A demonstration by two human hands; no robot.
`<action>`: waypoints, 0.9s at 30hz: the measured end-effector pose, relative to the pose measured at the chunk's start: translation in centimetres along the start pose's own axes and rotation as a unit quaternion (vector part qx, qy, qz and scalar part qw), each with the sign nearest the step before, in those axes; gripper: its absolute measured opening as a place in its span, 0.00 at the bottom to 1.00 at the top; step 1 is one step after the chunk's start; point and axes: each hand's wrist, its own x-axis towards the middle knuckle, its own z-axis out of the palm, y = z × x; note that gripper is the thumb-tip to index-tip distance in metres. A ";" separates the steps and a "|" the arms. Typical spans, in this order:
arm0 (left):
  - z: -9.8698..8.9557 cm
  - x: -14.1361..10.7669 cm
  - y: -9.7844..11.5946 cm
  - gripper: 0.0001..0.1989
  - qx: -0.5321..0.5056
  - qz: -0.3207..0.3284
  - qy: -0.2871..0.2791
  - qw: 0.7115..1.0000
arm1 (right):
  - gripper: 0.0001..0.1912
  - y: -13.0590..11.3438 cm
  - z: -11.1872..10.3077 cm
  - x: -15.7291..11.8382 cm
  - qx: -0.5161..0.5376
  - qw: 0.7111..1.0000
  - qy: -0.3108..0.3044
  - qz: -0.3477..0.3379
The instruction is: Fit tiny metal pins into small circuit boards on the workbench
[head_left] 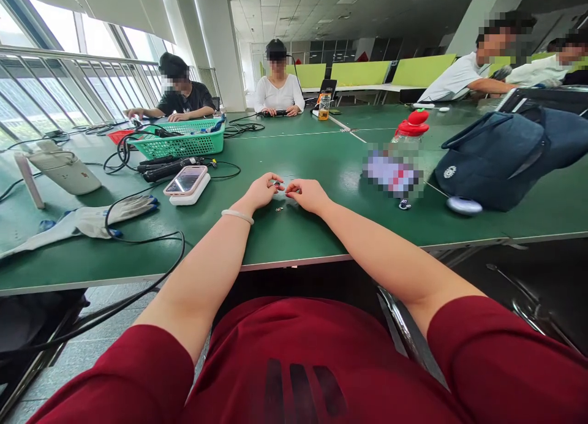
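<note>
Head view: a person in a dark red shirt stretches both bare arms over a green table (321, 228). The left hand (261, 192), a pale bangle on its wrist, pinches a tiny dark part (277, 183) between thumb and forefinger; the right hand (309, 194) has its fingertips drawn together just beside that part, though whether it grips anything is too small to tell. A second small piece (278, 209) lies on the table just nearer the camera than the two hands; its kind cannot be made out.

Left of the hands rests a phone (186, 180) on a white block, with white work gloves (87, 220) further left and a black cable looping off the table edge. Behind the phone stands a green basket (184, 143), its contents partly hidden by the mesh. Right of the hands, a red-lidded bottle (410, 132) is half lost behind a blurred patch, and a dark blue bag (500, 157) runs out of frame. Other people sit at the far side of the table, their faces obscured.
</note>
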 end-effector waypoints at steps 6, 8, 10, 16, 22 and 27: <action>-0.1 -0.5 0.4 0.15 0.018 0.008 -0.036 0.999 | 0.03 0.1 0.0 0.1 0.071 0.997 0.024 0.030; -0.1 -0.7 0.7 0.18 0.019 0.002 -0.047 0.999 | 0.03 0.1 0.0 0.0 0.086 0.995 0.027 0.032; -0.1 -0.8 0.9 0.20 0.020 -0.005 -0.056 0.998 | 0.03 0.1 -0.1 -0.1 0.094 0.995 0.032 0.032; -0.1 -0.8 1.0 0.22 0.023 0.008 -0.081 0.996 | 0.04 0.1 -0.2 -0.1 0.112 0.993 0.028 0.034; -0.2 -0.8 1.0 0.22 0.069 0.041 -0.073 0.994 | 0.05 0.3 0.0 0.0 0.118 0.992 0.021 0.044; -0.2 -1.0 1.2 0.20 0.072 0.037 -0.067 0.994 | 0.06 0.4 0.0 0.0 0.128 0.991 0.021 0.040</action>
